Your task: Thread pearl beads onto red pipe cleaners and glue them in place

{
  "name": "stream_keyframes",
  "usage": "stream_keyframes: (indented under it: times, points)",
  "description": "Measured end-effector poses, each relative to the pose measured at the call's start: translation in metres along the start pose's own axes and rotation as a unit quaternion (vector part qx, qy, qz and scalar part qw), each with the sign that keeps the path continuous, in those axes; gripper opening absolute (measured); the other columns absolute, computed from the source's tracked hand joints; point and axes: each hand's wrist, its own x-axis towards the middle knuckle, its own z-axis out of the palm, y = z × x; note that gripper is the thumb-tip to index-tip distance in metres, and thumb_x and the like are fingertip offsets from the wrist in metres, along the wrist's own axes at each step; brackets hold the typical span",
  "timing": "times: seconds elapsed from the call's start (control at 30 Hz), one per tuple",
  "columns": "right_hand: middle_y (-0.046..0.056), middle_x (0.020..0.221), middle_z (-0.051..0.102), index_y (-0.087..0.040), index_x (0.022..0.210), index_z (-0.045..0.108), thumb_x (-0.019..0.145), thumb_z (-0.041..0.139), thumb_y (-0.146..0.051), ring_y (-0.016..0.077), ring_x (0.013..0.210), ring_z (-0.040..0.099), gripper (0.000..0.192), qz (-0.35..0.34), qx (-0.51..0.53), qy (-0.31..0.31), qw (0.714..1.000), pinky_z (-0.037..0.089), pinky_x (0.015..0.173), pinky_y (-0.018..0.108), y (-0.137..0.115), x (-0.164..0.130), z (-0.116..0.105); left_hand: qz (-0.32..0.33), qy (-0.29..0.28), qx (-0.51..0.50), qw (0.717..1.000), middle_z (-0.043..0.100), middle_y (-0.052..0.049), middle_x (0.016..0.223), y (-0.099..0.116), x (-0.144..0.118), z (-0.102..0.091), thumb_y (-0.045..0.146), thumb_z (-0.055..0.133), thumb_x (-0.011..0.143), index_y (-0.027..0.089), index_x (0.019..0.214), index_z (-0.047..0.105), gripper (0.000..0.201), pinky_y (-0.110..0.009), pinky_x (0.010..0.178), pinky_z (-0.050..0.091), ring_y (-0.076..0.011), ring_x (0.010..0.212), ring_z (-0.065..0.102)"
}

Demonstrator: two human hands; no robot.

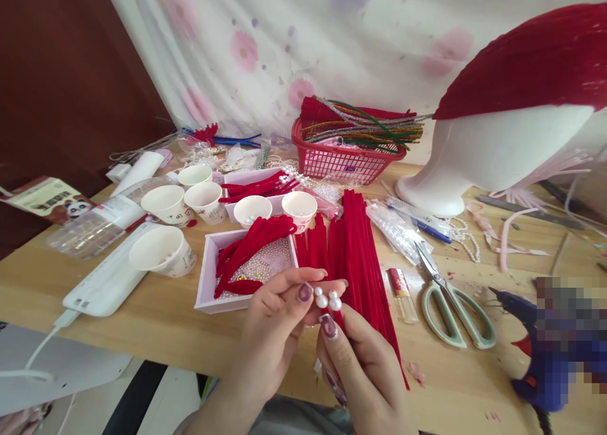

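Close together over the table's front edge, my two hands meet around a small cluster of white pearl beads (334, 303) on a short red stem. My right hand (363, 365) is closed, pinching the stem just below the pearls. The thumb and fingers of my left hand (279, 321) press together at the left side of the pearls and touch them. Behind my hands lies a bundle of red pipe cleaners (358, 251). A white box (208, 277) just beyond my left hand holds tiny beads and finished-looking red fuzzy strips.
Several paper cups (164, 251) stand at left, near a white power strip (107, 274). Scissors (455, 302), a small glass bottle (403, 299) and a blue glue gun (545, 359) lie at right. Behind are a red basket (346, 160) and a white mannequin head (493, 144).
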Motion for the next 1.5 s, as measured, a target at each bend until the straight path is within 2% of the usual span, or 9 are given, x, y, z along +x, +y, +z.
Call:
stream_keyframes:
  times: [0.17, 0.33, 0.6, 1.0, 1.17, 1.3, 1.4, 1.47, 1.5]
  points:
    - [-0.009, 0.052, 0.035, -0.020, 0.073, 0.058, 0.096, 0.061, -0.061, 0.0078, 0.048, 0.027, 0.048, -0.006, -0.007, 0.018, 1.000, 0.022, 0.045, 0.024, -0.003, 0.001, 0.002, -0.019, 0.015, 0.005, 1.000, 0.083, -0.003, 0.077, -0.002, 0.002, 0.004, 0.031, 0.089, 0.078, 0.021, 0.081, 0.083, 0.012, -0.018, 0.078, 0.059, -0.0155, 0.081, 0.080]
    - [-0.007, 0.051, 0.039, -0.019, 0.071, 0.057, 0.097, 0.058, -0.062, 0.0082, 0.047, 0.031, 0.050, 0.003, -0.027, 0.031, 0.999, 0.023, 0.044, 0.025, -0.002, -0.001, 0.001, -0.033, 0.017, 0.014, 0.999, 0.082, -0.003, 0.073, -0.002, 0.002, 0.009, 0.036, 0.092, 0.073, 0.021, 0.076, 0.083, 0.017, -0.017, 0.073, 0.059, -0.0173, 0.082, 0.080]
    - [-0.007, 0.050, 0.041, -0.021, 0.068, 0.055, 0.098, 0.057, -0.061, 0.0092, 0.045, 0.034, 0.050, 0.021, -0.042, 0.028, 0.999, 0.027, 0.041, 0.023, -0.003, -0.003, -0.003, -0.055, 0.018, 0.008, 0.998, 0.084, -0.006, 0.081, -0.004, -0.001, 0.009, 0.038, 0.090, 0.075, 0.021, 0.078, 0.083, 0.019, -0.032, 0.095, 0.059, -0.0252, 0.097, 0.079]
    - [-0.005, 0.049, 0.048, -0.020, 0.068, 0.056, 0.096, 0.056, -0.067, 0.0075, 0.042, 0.037, 0.054, 0.048, -0.063, 0.028, 0.996, 0.029, 0.040, 0.022, -0.004, -0.005, -0.004, -0.069, -0.002, -0.021, 0.997, 0.084, -0.006, 0.084, -0.005, -0.002, 0.007, 0.035, 0.089, 0.077, 0.020, 0.079, 0.084, 0.017, -0.019, 0.078, 0.060, -0.0197, 0.090, 0.080]
    - [-0.006, 0.048, 0.047, -0.020, 0.067, 0.055, 0.096, 0.055, -0.067, 0.0073, 0.041, 0.037, 0.054, 0.031, -0.059, 0.023, 0.997, 0.031, 0.041, 0.021, -0.001, -0.003, -0.003, -0.074, -0.002, -0.034, 0.997, 0.084, -0.007, 0.087, -0.007, -0.004, 0.007, 0.038, 0.089, 0.076, 0.020, 0.080, 0.083, 0.020, -0.018, 0.061, 0.057, -0.0236, 0.097, 0.079]
    - [-0.008, 0.050, 0.044, -0.021, 0.073, 0.056, 0.096, 0.057, -0.064, 0.0079, 0.042, 0.036, 0.049, 0.030, -0.055, 0.013, 0.998, 0.032, 0.041, 0.022, 0.002, 0.000, -0.002, -0.077, -0.003, -0.027, 0.997, 0.084, -0.010, 0.096, -0.009, -0.004, 0.006, 0.041, 0.089, 0.075, 0.019, 0.090, 0.081, 0.027, -0.027, 0.078, 0.060, -0.0254, 0.098, 0.078]
    - [-0.002, 0.062, 0.056, -0.022, 0.082, 0.068, 0.096, 0.060, -0.061, 0.0124, 0.054, 0.052, 0.042, -0.006, -0.092, 0.046, 0.995, 0.045, 0.051, 0.023, 0.009, -0.006, -0.005, -0.077, 0.026, 0.020, 0.996, 0.084, -0.011, 0.101, -0.009, -0.006, 0.006, 0.033, 0.092, 0.072, 0.019, 0.092, 0.080, 0.027, -0.032, 0.089, 0.058, -0.0269, 0.104, 0.077]
    - [0.006, 0.088, 0.073, -0.026, 0.104, 0.077, 0.095, 0.065, -0.057, 0.0214, 0.082, 0.068, 0.035, -0.046, -0.131, 0.089, 0.986, 0.056, 0.068, 0.028, 0.015, -0.014, -0.010, -0.078, 0.041, 0.043, 0.995, 0.084, -0.012, 0.099, -0.008, -0.007, 0.007, 0.036, 0.092, 0.072, 0.018, 0.090, 0.080, 0.028, -0.031, 0.085, 0.059, -0.0277, 0.104, 0.077]
    - [0.009, 0.105, 0.076, -0.029, 0.115, 0.077, 0.094, 0.067, -0.056, 0.0262, 0.097, 0.070, 0.036, -0.063, -0.146, 0.100, 0.982, 0.059, 0.078, 0.031, 0.019, -0.018, -0.012, -0.077, 0.042, 0.047, 0.995, 0.084, -0.011, 0.097, -0.008, -0.007, 0.008, 0.039, 0.091, 0.073, 0.018, 0.091, 0.080, 0.030, -0.030, 0.081, 0.059, -0.0273, 0.101, 0.077]
